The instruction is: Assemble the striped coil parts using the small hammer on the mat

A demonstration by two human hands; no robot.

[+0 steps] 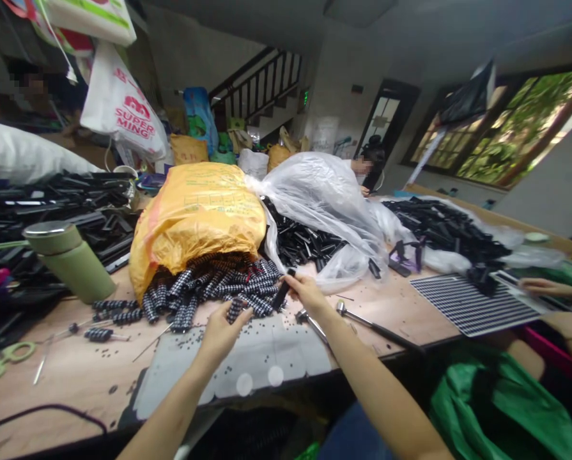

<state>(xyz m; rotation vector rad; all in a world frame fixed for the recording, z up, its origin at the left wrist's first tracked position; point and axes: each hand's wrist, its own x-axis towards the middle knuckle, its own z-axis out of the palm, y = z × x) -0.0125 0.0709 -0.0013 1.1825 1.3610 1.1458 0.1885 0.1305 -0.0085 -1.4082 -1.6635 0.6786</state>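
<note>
My left hand (pixel 221 332) is closed around a short dark piece with a black-and-white checked surface (pixel 234 310). My right hand (pixel 309 294) pinches a black strip-shaped piece (pixel 281 296) near its top end and holds it tilted. What these two pieces are exactly is too small to tell. Just beyond both hands, a heap of black-and-white checked rods (pixel 194 287) spills from the mouth of a yellow plastic sack (pixel 204 198). Beneath my hands is a grey sheet (pixel 266 351) scattered with small black bits.
Two hammer-like metal tools lie by my right forearm, one with a black handle (pixel 381 330). A clear plastic bag (pixel 324 198) holds black pieces. At left stand a green flask (pixel 75 265) and scissors (pixel 7 361). A co-worker's hands (pixel 561 306) are beside a checked sheet (pixel 468 303).
</note>
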